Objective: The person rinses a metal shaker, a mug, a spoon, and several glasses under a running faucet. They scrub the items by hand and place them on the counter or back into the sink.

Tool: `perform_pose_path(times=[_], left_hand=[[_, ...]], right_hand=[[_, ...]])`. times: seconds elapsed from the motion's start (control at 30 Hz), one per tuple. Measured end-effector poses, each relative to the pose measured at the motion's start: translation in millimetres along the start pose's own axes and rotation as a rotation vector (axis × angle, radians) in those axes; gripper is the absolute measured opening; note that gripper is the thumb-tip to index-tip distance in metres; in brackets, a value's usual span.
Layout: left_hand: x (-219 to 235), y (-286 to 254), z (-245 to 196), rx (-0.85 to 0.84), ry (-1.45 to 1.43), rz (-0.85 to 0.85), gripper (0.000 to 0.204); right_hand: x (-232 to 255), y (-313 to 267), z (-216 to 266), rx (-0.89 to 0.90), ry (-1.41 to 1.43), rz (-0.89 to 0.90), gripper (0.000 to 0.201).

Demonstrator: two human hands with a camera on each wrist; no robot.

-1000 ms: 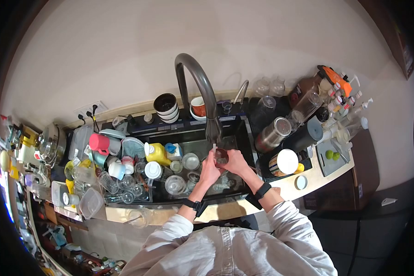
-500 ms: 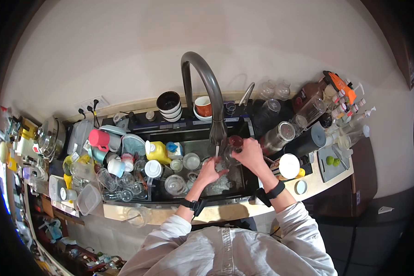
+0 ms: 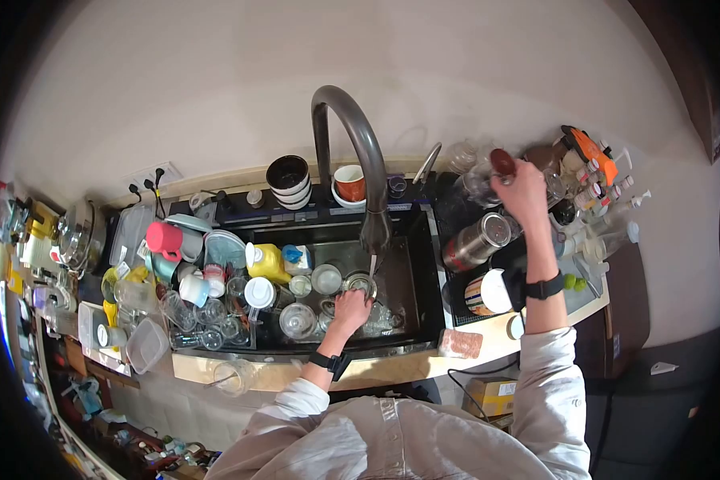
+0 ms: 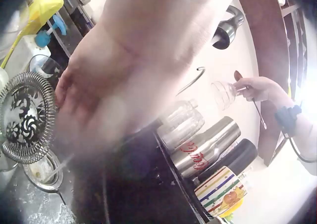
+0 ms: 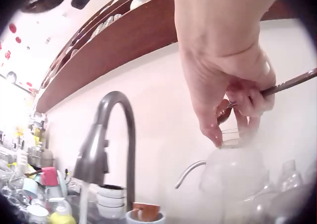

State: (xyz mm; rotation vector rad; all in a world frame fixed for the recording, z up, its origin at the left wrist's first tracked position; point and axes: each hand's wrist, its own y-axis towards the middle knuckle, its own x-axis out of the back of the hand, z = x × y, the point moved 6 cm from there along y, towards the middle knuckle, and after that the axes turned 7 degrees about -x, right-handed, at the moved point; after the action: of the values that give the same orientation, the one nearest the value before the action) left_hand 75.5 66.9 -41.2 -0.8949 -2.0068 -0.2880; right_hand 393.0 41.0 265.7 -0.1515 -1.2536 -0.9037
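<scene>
Our hands are well apart: R hand [image 3: 524,196] is clamped on a narrow-necked glass vessel [image 4: 224,94], plus a brown-ended utensil [image 3: 502,162]; L hand [image 3: 352,308] is down at the coil-rimmed cocktail strainer [image 4: 27,117] in the sink [image 3: 406,256], fingers touching its edge. Can't tell if they grip it or just rest there.

Main risk, we'd say: the vessel slips, b/c our R fingers prob. are wet and share the neck w/ the utensil. Next: it knocks the clear glass bottles [image 5: 292,177] beside it, or the utensil's long end catches sthg. On the L side, tugging the strainer could shift the glass jar [image 3: 298,320] near our fingers.

Views: head cam overlaps vessel & bottles, so no gap readable; L wrist cam has bare wall btwn them. R wrist cam alone gives us the neck pinch close up, & clearly the water [image 5: 84,199] running from the faucet [image 5: 94,154]. L wrist cam also shows red lettering on the steel tumbler [image 4: 205,147] below our R hand, & the striped mug's [image 4: 220,190] cartoon; from overhead we mostly get its white lid.
</scene>
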Motion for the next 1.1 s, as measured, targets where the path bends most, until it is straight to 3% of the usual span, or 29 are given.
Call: perform_pose_path(times=[0.2,0.5,0.67,1.1], left_hand=[[-0.4,-0.9,-2.3,-0.004,0.014,0.022,0.026],[18.1,-2.8,5.1,0.011,-0.180,-0.178,0.020],[16.4,-5.6,6.7,0.005,-0.141,-0.152,0.019],[-7.8,5.9,-0.8,0.020,-0.106,-0.011,0.022]], right_hand=[[-13.0,45.9,-32.7,-0.147,-0.132,0.123,0.035],[-52.2,57.1,-38.7,-0.193,-0.291,0.117,0.036],[-69.8,64.6,-59.0,-0.227,-0.251,0.152,0.038],[-69.9,62.1,-35.9,-0.134,-0.227,0.257,0.036]])
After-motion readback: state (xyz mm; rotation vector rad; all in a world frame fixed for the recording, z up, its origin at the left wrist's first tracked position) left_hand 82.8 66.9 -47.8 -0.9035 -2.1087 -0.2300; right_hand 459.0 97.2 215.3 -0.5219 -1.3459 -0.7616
